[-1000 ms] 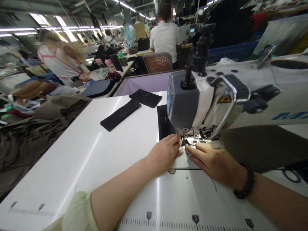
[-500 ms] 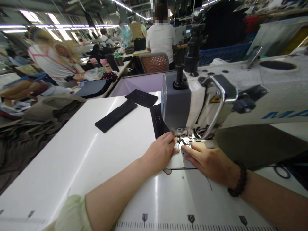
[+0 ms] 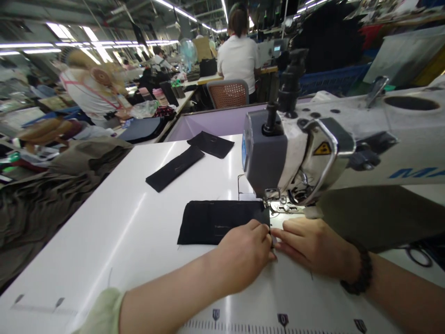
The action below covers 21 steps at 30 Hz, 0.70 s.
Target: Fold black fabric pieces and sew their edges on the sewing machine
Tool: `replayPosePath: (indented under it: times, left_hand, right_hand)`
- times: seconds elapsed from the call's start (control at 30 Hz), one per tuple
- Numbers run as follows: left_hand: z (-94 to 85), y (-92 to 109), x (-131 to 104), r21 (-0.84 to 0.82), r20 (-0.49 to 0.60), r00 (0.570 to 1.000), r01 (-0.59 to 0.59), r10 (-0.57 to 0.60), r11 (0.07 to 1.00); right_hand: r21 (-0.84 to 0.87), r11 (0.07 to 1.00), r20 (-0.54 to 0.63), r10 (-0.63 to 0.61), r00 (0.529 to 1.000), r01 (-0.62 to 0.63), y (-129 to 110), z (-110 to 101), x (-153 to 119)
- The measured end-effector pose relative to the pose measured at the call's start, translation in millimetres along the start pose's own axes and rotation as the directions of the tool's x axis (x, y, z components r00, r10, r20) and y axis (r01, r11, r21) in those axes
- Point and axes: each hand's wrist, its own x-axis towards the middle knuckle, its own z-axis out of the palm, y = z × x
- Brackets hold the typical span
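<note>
A black fabric piece (image 3: 208, 220) with a light chalk-like mark lies on the white table, its upper right corner at the presser foot (image 3: 267, 203) of the sewing machine (image 3: 266, 160). With bent fingers pinched together, my left hand (image 3: 248, 250) grips the right edge of the piece near its lower corner. My right hand (image 3: 311, 243) lies on the other side of that edge. Its fingers are stretched out, and the fingertips touch the edge beside my left fingers. The tips of both hands partly hide one another.
Two more black fabric pieces (image 3: 175, 168) (image 3: 212, 144) lie farther back on the white table (image 3: 139, 241). Olive fabric (image 3: 375, 215) lies under the machine arm, with scissor handles (image 3: 419, 256) near it. Brown-grey cloth (image 3: 45, 213) is heaped at the left. Co-workers (image 3: 238, 58) sit beyond.
The black piece has turned from pointing away to lying sideways, left of the presser foot. Both hands have come down slightly towards me. The view has shifted a little.
</note>
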Motion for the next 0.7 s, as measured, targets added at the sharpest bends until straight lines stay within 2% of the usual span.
replayPosePath:
  times: [0.1,0.2,0.3,0.4,0.57,0.7]
  left_hand:
    - [-2.4,3.9,-1.8,-0.014,0.078,0.996,-0.049,0.050,0.999]
    - [-5.2,6.3,-2.2,-0.050,0.138,0.990,-0.028,0.035,0.998]
    - [-5.0,9.1,-1.3,-0.067,0.143,0.990,0.021,-0.012,0.998]
    - [0.4,11.8,-0.4,-0.025,0.138,0.990,0.024,-0.020,0.999]
    - [13.6,13.2,-1.1,0.001,0.113,0.993,0.017,-0.017,1.000]
    - [16.8,10.5,-0.8,0.040,0.092,0.996,0.013,-0.016,0.999]
  right_hand:
    - [0.006,0.999,0.004,-0.045,0.999,0.045,-1.6,-1.9,0.3]
    - [0.014,0.997,0.008,-0.070,0.998,0.070,-2.7,-3.7,-0.5]
    - [0.015,0.996,0.033,-0.090,0.995,0.090,-3.6,-4.7,-1.7]
    - [0.024,0.995,0.054,-0.097,0.994,0.096,-4.5,-5.5,-1.5]
    - [-0.002,0.995,0.002,-0.103,0.995,0.103,-5.1,-6.4,2.0]
    - [-0.030,0.996,-0.002,-0.079,0.997,0.079,-3.5,-4.0,1.4]
